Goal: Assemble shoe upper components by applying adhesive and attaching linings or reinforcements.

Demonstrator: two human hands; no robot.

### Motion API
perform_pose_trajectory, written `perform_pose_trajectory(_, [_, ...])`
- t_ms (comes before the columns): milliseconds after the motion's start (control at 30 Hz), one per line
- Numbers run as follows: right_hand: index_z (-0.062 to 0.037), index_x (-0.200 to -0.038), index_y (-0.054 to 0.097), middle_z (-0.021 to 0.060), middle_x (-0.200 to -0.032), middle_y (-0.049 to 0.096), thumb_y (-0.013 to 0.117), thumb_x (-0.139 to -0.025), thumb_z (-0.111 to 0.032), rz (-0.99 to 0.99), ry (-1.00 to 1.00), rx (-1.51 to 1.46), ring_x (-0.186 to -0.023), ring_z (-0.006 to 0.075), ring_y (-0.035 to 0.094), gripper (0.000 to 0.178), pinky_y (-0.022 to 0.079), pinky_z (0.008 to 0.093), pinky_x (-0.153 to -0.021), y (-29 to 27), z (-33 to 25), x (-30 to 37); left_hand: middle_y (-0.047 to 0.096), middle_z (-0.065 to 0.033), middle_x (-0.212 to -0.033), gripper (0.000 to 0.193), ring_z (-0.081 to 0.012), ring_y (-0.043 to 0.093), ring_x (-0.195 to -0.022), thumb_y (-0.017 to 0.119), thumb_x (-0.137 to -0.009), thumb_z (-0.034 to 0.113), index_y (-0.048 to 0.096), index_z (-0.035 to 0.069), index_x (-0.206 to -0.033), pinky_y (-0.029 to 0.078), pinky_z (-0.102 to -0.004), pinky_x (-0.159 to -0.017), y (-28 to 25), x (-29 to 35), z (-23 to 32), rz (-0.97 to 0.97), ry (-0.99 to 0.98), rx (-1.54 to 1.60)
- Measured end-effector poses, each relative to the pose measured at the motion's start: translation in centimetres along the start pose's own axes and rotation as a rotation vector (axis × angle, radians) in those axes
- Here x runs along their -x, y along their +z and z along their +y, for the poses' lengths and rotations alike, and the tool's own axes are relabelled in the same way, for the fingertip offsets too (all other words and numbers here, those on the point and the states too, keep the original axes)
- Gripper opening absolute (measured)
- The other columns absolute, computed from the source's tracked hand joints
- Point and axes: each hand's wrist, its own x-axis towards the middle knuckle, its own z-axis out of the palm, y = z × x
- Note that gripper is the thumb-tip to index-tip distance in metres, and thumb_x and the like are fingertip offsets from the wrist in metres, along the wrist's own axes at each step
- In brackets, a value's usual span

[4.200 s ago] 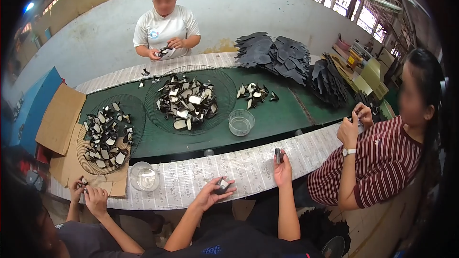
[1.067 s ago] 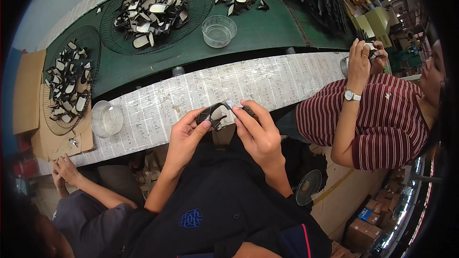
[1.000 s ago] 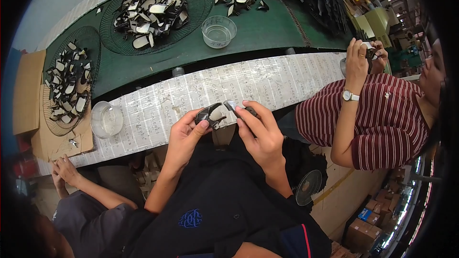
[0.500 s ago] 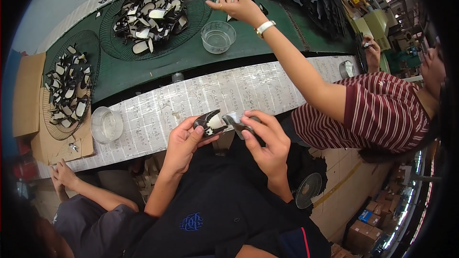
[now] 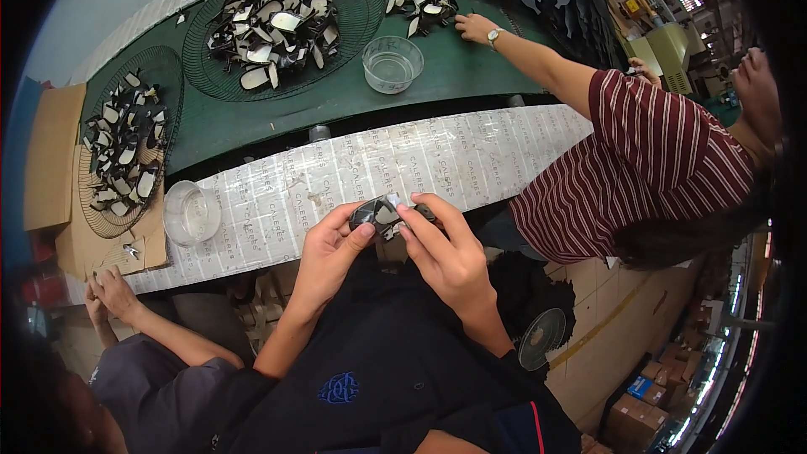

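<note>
Over the near edge of the bench I hold a glossy black shoe upper piece (image 5: 364, 215) with a pale inner face. My left hand (image 5: 329, 245) is closed round its left end, thumb on the near side. My right hand (image 5: 456, 262) pinches a dark piece (image 5: 423, 215) beside it, fingertips close to a small white bit (image 5: 393, 200) at the upper piece's edge. The two dark pieces touch or overlap; whether they are joined I cannot tell. The palm side of my right hand is hidden.
On the green belt stand a large wire basket (image 5: 195, 76) of black-and-white pieces, a smaller wire basket (image 5: 87, 202), and a clear tub (image 5: 392, 65). Another clear tub (image 5: 192, 213) is on the bench. Co-workers sit left and right; one's hand (image 5: 477, 28) reaches toward loose pieces (image 5: 423, 8).
My right hand has moved left, bringing its dark piece against the upper piece in my left hand. The right co-worker's arm has drawn back to the right, uncovering the loose pieces.
</note>
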Motion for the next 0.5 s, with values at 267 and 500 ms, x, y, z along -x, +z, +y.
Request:
perform_pose_trajectory(267, [0.003,-0.109,0.066,0.0177,-0.11,0.061,0.072,-0.077,0.005,0.071,0.027,0.074,-0.086,0.0295,0.066,0.033,0.055,0.0332,-0.07,0.1,0.1,0.4,0.065,-0.0104,-0.111,0.035,-0.0137,0.062,-0.1,0.059,-0.097,0.013,0.052,-0.006,-0.125,0.052,-0.0296,-0.091,-0.1,0.0,0.0,-0.007,-0.014,-0.011])
perform_pose_trajectory(500, [0.0025,-0.107,0.068,0.0153,-0.108,0.064,0.071,-0.079,0.005,0.163,0.187,-0.092,-0.081,0.0189,0.065,0.028,0.053,0.0256,-0.067,-1.6,0.2,0.4,0.062,-0.0153,-0.117,0.037,-0.0268,0.063,-0.11,0.052,-0.1,0.02,0.049,-0.006,-0.126,0.052,-0.0418,-0.096,-0.4,0.0,0.2,-0.064,-0.12,0.248])
